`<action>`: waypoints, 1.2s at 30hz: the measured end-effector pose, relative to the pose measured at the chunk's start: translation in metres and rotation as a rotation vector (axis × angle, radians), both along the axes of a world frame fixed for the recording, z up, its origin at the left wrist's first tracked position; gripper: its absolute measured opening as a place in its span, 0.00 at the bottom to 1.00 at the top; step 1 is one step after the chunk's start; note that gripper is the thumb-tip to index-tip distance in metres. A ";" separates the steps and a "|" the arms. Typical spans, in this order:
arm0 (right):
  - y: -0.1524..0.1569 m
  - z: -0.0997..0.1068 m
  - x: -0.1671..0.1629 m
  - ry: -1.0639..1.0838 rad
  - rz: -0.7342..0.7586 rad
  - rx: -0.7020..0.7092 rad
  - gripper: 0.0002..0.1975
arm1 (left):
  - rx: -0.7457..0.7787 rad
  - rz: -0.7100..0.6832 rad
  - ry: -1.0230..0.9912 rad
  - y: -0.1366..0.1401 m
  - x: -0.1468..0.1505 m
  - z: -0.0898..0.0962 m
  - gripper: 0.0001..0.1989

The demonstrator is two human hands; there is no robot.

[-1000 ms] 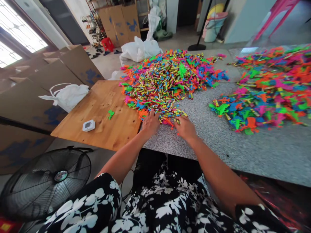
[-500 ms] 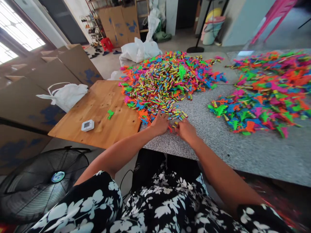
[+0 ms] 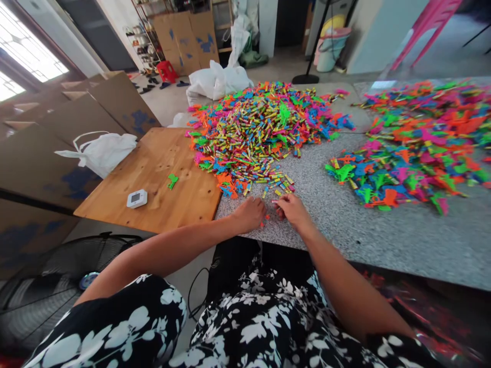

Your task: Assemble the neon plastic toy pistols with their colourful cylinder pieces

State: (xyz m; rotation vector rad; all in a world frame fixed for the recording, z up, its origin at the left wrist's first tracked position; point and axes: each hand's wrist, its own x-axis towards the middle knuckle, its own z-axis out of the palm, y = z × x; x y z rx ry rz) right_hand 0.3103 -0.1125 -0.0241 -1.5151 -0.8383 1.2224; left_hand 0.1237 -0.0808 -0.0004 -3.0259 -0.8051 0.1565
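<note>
My left hand [image 3: 250,213] is curled closed just above the grey speckled table near its front edge. Bits of an orange plastic piece [image 3: 267,217] show at its fingertips; the rest is hidden by the fingers. Close beside it, my right hand [image 3: 293,209] pinches a small tube [image 3: 274,202] with a pale end between thumb and fingers. Just beyond both hands lie loose yellow, red and blue wrapped small tubes [image 3: 283,183]. They spill from a large pile [image 3: 253,122] of such tubes mixed with bright plastic toys. Orange and blue toys [image 3: 228,185] lie at its near left edge.
A second heap of coloured plastic toys [image 3: 406,163] spreads over the grey table [image 3: 399,240] on the right. On the wooden board [image 3: 180,204] at left are a green toy [image 3: 172,180], a white timer [image 3: 137,198] and a white bag [image 3: 105,153]. A black fan [image 3: 57,291] stands lower left.
Both hands have drawn back from the pile's edge toward the table's front edge. My right hand now shows a small tube in its pinch; my left hand has curled closed.
</note>
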 end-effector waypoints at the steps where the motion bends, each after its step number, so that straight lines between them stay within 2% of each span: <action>1: -0.002 0.000 -0.001 0.036 -0.015 0.013 0.08 | 0.001 0.016 0.011 -0.004 -0.001 0.000 0.14; 4: -0.007 0.003 -0.004 0.125 -0.025 0.046 0.15 | -0.050 0.097 -0.056 -0.006 -0.007 -0.004 0.12; 7: -0.014 0.008 -0.006 0.182 -0.003 0.109 0.19 | -0.254 0.325 -0.371 0.005 -0.015 -0.011 0.08; 9: -0.019 0.011 -0.010 0.193 0.012 0.148 0.21 | -0.512 0.569 -0.737 0.012 -0.017 -0.015 0.07; 12: -0.024 0.014 -0.020 0.195 0.051 0.178 0.22 | -1.023 0.863 -1.309 0.014 -0.013 -0.017 0.06; 14: -0.025 0.012 -0.028 0.190 0.066 0.196 0.22 | -1.293 0.909 -1.565 0.010 -0.006 -0.014 0.07; 16: -0.023 0.009 -0.034 0.204 0.039 0.212 0.22 | -1.436 0.892 -1.689 0.005 0.000 -0.010 0.09; 19: -0.020 0.004 -0.037 0.267 -0.033 0.211 0.21 | -1.503 0.881 -1.727 -0.001 0.006 -0.003 0.09; 23: -0.018 0.006 -0.030 0.279 -0.031 0.211 0.20 | -1.472 0.872 -1.703 -0.002 0.008 -0.001 0.10; 28: -0.012 0.020 -0.016 0.194 -0.010 0.316 0.17 | -1.354 0.807 -1.446 -0.004 0.007 -0.001 0.13; 30: -0.009 0.024 -0.013 0.170 0.010 0.334 0.16 | -1.331 0.796 -1.403 -0.005 0.006 0.000 0.13; 36: -0.013 0.018 -0.016 0.187 0.008 0.285 0.18 | -1.389 0.820 -1.465 -0.005 0.004 0.009 0.16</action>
